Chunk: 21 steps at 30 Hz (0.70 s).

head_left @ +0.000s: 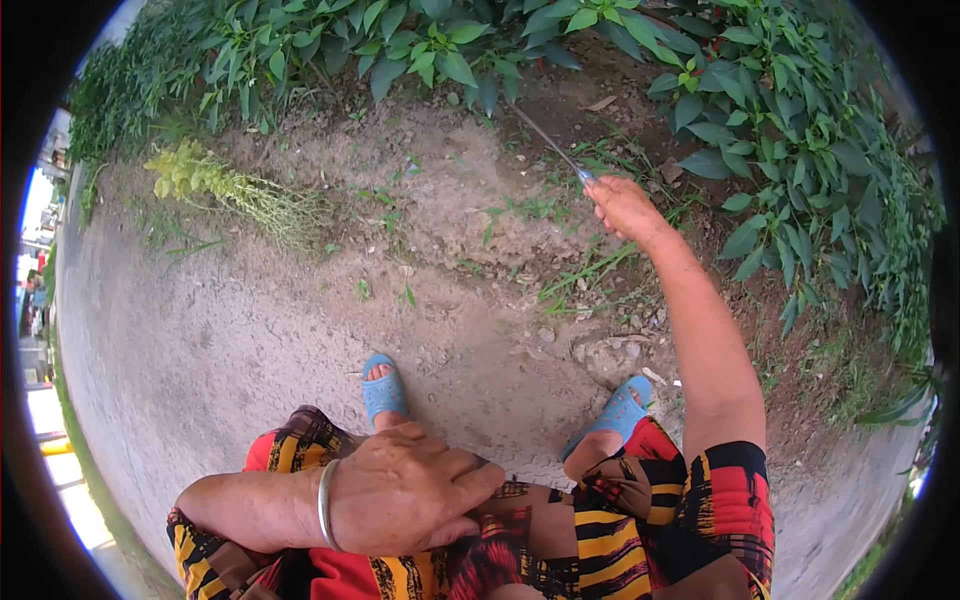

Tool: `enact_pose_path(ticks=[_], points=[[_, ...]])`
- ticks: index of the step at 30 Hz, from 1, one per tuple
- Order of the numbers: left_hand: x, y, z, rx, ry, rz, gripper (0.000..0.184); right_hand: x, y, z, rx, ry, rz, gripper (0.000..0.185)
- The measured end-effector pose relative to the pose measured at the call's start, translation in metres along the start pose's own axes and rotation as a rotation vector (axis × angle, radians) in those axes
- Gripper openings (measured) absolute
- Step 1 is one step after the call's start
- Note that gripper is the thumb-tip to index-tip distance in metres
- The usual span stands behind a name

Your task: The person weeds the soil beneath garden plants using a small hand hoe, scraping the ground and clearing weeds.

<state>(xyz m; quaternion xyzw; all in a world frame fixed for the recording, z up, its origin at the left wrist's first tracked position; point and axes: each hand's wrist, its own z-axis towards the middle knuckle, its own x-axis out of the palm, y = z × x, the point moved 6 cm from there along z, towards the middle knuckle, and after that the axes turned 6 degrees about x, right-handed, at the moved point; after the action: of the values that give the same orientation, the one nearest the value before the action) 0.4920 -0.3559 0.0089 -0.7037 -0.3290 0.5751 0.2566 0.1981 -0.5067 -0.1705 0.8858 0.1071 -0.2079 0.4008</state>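
My right hand (622, 207) is closed round the handle of a thin metal tool (548, 138), stretched forward over the soil. The tool's shaft slants up and left, and its far tip reaches the edge of the leafy plants (440, 50). Small weeds (595, 270) grow in the dirt just below that hand. My left hand (400, 490), with a silver bangle at the wrist, rests over my patterned clothing near my lap. Its fingers are bent and close together, and whether anything is under them is hidden.
Blue sandals (382, 392) are on my feet on the bare ground (250, 330). A yellow-green plant clump (240, 195) lies at the left. Dense pepper-like bushes (840, 170) line the top and right side. Along the far left edge runs a bright, blurred background.
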Motion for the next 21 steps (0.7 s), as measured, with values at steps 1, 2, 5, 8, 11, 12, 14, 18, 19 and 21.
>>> enact_pose_path(ticks=[1,2,5,8,11,12,14,18,19,21], points=[[0.0,0.0,0.0,0.0,0.0,0.0,0.049,0.003,-0.006,0.005,0.0,0.0,0.0,0.034],[0.0,0.0,-0.001,0.002,-0.001,0.001,0.049,0.002,-0.012,0.011,-0.052,-0.074,-0.041,0.035],[-0.001,0.0,-0.003,0.009,-0.017,0.01,0.048,-0.008,-0.001,0.0,-0.06,-0.066,-0.08,0.04],[-0.002,-0.001,-0.004,0.017,-0.017,0.016,0.047,-0.004,0.006,-0.002,-0.05,0.002,-0.099,0.046],[0.0,-0.002,-0.003,0.018,-0.01,0.008,0.047,0.003,-0.005,0.016,-0.153,-0.072,-0.2,0.049],[-0.001,-0.002,-0.003,0.02,-0.012,0.003,0.047,0.004,-0.009,0.023,-0.22,-0.136,-0.276,0.049],[-0.001,-0.002,-0.003,0.019,-0.016,0.004,0.047,0.006,-0.022,0.015,-0.245,-0.213,-0.363,0.049],[-0.002,-0.001,-0.006,0.016,-0.033,0.01,0.046,-0.009,-0.005,-0.008,-0.203,-0.177,-0.4,0.048],[-0.002,-0.001,-0.007,0.015,-0.033,0.01,0.046,-0.011,0.003,-0.011,-0.203,-0.176,-0.4,0.048],[-0.002,-0.002,-0.008,0.009,-0.021,0.019,0.046,-0.007,0.02,-0.013,-0.249,-0.168,-0.436,0.046]])
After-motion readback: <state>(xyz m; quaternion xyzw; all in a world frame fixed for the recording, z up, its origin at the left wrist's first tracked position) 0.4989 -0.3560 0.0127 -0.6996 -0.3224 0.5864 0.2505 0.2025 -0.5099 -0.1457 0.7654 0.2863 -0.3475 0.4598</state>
